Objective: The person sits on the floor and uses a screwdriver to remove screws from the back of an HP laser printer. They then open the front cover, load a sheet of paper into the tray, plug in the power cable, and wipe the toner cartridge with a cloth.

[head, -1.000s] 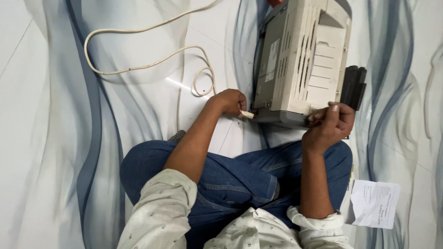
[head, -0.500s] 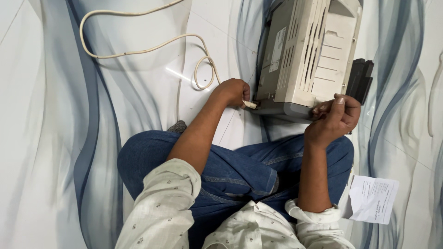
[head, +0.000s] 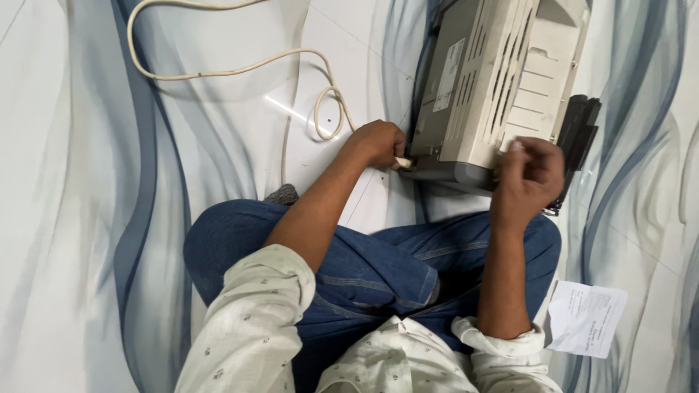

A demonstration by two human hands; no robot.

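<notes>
Two bare hands work at the near end of a beige, box-shaped plastic machine with ribbed vents [head: 502, 87] that lies on a glossy white floor with blue-grey wavy streaks [head: 80, 182], just beyond the knees of a person sitting cross-legged in blue jeans and a pale speckled shirt. The left hand [head: 380, 143] is at the machine's lower left corner, its grip closed on the small cream plug end of a cable [head: 403, 162], which touches the casing there. The cream-coloured cable [head: 218, 71] runs away from that hand in a small loop and then a wide curve across the floor. The right hand [head: 530, 178] rests on the machine's near right edge, fingers curled together against the casing; whether the grip pinches anything cannot be told. A black flat part [head: 580, 135] sticks out beside the machine's right side. A white printed paper sheet [head: 587, 319] lies on the floor near the right elbow.
</notes>
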